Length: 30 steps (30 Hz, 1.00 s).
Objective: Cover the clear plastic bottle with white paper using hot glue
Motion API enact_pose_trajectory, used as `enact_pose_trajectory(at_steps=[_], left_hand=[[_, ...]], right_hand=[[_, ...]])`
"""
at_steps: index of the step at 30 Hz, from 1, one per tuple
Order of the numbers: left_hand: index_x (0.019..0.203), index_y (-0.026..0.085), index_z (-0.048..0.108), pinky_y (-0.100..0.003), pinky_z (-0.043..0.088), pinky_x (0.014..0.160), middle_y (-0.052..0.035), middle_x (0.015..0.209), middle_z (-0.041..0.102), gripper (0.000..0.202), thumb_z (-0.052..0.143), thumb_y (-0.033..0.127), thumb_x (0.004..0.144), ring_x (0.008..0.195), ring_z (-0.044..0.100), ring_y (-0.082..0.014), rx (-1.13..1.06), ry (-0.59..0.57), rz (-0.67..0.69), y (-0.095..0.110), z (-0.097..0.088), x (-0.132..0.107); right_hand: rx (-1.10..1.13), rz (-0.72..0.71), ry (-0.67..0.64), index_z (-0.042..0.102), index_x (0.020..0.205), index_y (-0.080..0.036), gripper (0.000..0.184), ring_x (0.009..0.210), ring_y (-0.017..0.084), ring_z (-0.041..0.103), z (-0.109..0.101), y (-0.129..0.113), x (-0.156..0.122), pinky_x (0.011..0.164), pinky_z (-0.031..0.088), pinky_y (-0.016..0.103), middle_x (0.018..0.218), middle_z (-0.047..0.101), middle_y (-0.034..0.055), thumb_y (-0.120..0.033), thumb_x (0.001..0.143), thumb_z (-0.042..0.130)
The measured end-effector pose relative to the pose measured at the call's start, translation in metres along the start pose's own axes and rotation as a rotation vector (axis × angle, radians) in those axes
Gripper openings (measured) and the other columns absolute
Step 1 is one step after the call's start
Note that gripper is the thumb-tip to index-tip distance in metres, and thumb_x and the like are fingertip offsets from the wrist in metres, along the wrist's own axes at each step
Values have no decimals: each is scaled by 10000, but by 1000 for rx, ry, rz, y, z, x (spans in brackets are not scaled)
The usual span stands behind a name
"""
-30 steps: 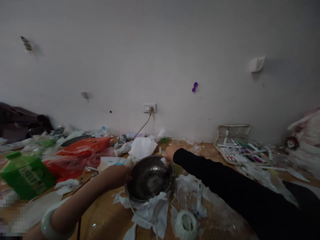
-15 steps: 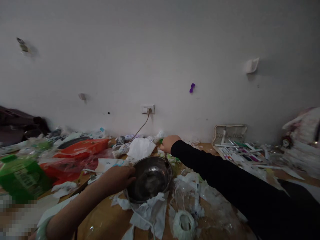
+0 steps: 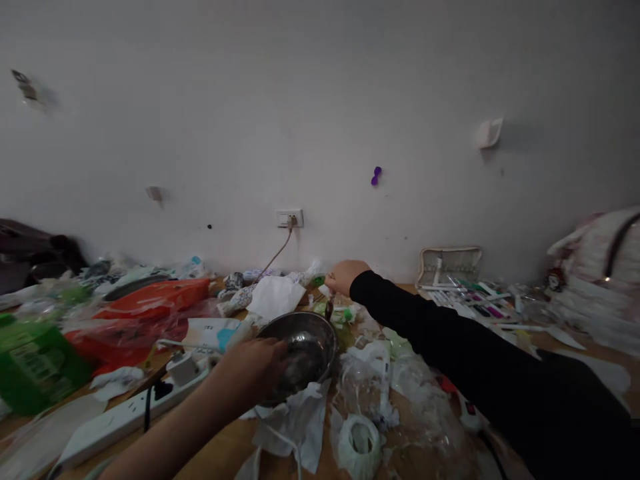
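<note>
Shifting left hand [image 3: 267, 363] rightward over the metal bowl [image 3: 313, 345], curling right hand [image 3: 346, 276] beyond, with neither grip discernible, possibly risking tipping by catching the rim [image 3: 299, 313].

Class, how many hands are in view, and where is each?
2. The left hand overlaps the left side of the metal bowl in this view; the right hand is beyond the bowl, nearer the wall. No other hand shows.
</note>
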<state>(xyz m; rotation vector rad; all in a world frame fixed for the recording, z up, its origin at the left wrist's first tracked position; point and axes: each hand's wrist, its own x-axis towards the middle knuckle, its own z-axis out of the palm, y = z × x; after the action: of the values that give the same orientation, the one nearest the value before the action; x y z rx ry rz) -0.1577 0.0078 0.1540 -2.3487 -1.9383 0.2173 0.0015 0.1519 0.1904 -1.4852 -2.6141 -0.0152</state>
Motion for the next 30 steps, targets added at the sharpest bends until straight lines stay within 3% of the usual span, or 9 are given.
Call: enact_pose_trajectory(at_steps=[3,6,8,10,13,16,19,25,30], left_hand=[[830,199,610,-322,440,677,-98,849,690,281,345,285,865,779,641,-237,-264,124,40,38,-1,-4],[909,255,604,-289,415,600,-33,804,680,216,434,359,824,687,616,-200,-793,-84,120,87,6,-9],[999,279,561,-280,432,654,-18,904,672,259,554,330,745,792,621,-200,-1186,-255,113,121,16,-8],[973,250,495,-275,452,718,-32,939,661,354,619,217,643,919,617,-210,-1600,-423,-30,150,30,-2],[1015,250,396,-311,464,791,-63,1076,624,521,676,167,583,1008,608,-229,-2000,-482,-311,179,57,15],[934,248,422,-343,462,801,-60,1034,620,496,756,232,568,1009,603,-254,-2114,-333,-370,194,81,33],[880,242,444,-348,457,814,-50,1002,622,462,776,244,559,995,602,-253,-2121,-286,-361,201,95,46],[820,221,485,-356,460,756,-56,824,642,458,790,171,483,818,634,-253,-2093,-217,-323,208,104,55],[974,218,488,-313,469,741,-68,925,649,627,816,207,439,837,624,-236,-2130,-28,-196,197,117,60]], right_hand=[[76,33,16,639,900,-145,323,896,180,623,1,12,-7,821,476,389,955,672,49,-426,909,479],[155,88,64,636,808,-147,345,800,161,629,4,30,-17,764,480,352,834,677,25,-431,909,469],[208,141,138,631,773,-147,354,737,147,618,3,47,-28,713,465,312,763,667,15,-411,918,444],[251,214,245,630,725,-142,389,681,138,595,-2,67,-47,631,421,254,690,649,25,-366,926,384],[289,329,434,594,621,-147,449,617,138,543,-11,94,-89,536,333,230,595,599,42,-351,890,299],[308,431,610,488,544,-188,456,536,142,458,-13,113,-137,499,293,247,509,500,13,-445,845,260],[331,522,717,402,503,-219,442,489,143,411,-9,125,-173,483,285,252,458,414,-11,-497,817,265],[383,608,876,429,522,-232,396,491,163,405,-10,133,-201,496,283,278,453,386,-23,-507,801,369],[410,612,921,426,493,-234,404,473,161,412,-31,130,-221,458,309,269,443,374,-18,-525,769,375]])
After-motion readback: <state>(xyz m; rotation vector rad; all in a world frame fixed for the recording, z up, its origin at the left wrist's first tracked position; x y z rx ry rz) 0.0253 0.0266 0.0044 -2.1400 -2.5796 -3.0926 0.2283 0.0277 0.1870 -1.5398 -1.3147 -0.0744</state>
